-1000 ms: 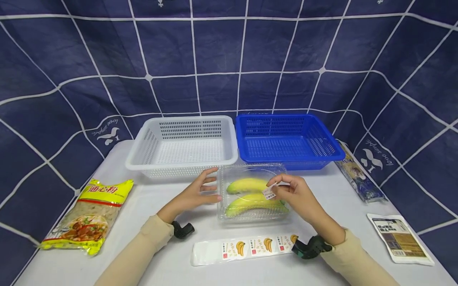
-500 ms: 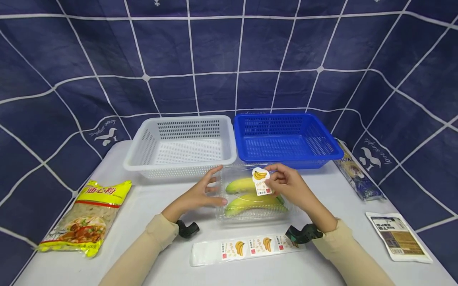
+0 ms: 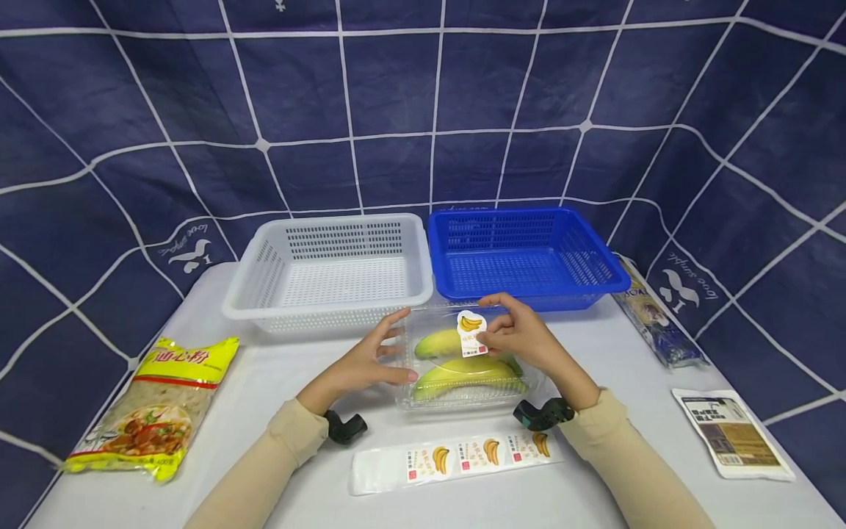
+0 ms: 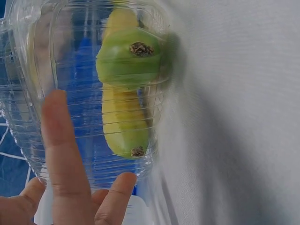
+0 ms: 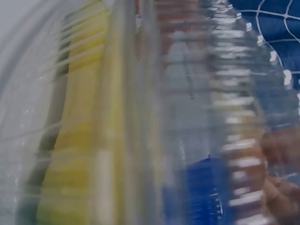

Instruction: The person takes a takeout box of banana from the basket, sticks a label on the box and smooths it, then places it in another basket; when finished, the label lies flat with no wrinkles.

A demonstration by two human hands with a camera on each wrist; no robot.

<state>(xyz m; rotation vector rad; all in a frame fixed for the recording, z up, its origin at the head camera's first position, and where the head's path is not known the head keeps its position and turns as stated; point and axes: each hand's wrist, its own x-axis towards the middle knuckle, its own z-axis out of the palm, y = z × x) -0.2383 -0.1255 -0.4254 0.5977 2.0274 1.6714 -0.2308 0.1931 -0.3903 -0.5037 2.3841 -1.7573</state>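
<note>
A clear plastic clamshell box [image 3: 423, 403] stands in the middle of the table with its lid down. Two yellow-green bananas [image 3: 465, 376] lie inside it, their cut ends facing the left wrist camera. My left hand [image 3: 363, 362] rests at the box's left side, fingers spread and straight along the ribbed wall. Over the lid, my right hand [image 3: 525, 339] pinches the right edge of a white banana sticker [image 3: 470, 330], printed side up. The sticker's left part overlaps the lid. In the right wrist view the box wall blurs most of the scene.
Below the box lies a strip of banana stickers [image 3: 456, 461]. Behind it stand a white basket [image 3: 330, 312] and a blue basket [image 3: 529, 300]. A yellow pasta bag [image 3: 155, 411] lies left; a blue packet [image 3: 661, 323] and a white-brown pouch [image 3: 734, 433] lie right.
The right hand has turned the sticker printed side up and moved it left over the lid. The left hand has stayed beside the box.
</note>
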